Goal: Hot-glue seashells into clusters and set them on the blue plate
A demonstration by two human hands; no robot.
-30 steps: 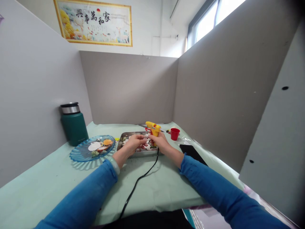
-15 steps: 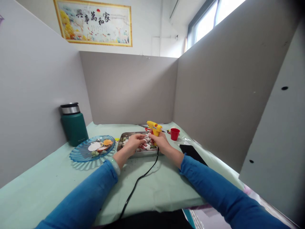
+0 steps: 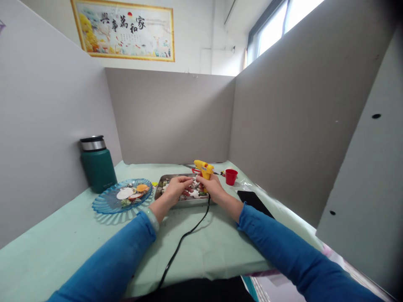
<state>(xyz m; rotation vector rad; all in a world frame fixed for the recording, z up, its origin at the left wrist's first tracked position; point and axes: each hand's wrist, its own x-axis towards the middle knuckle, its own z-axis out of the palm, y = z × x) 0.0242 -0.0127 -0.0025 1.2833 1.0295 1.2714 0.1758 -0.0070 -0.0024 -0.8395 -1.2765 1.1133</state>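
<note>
My right hand point(image 3: 215, 187) is wrapped round a yellow glue gun point(image 3: 204, 167), whose nose points up and to the left. From its grip a black cord point(image 3: 189, 232) runs down across the table to my lap. Close beside it, my left hand point(image 3: 176, 189) has its thumb and fingers drawn together over the tray; what they pinch, if anything, is too small to make out. Below both hands lies a metal tray point(image 3: 185, 204) with white, brown and greenish shell-like pieces point(image 3: 195, 194) in it, partly hidden by my fingers.
At the left, a blue scalloped plate point(image 3: 103, 204) bears shells and a white disc. Behind it stands a green bottle point(image 3: 98, 167). To the right are a red cup point(image 3: 231, 177) and a black phone-like slab point(image 3: 254, 203). Grey partitions point(image 3: 170, 117) enclose the table.
The white piece between my fingertips shows less now than before. My hands and the glue gun have hardly moved.
</note>
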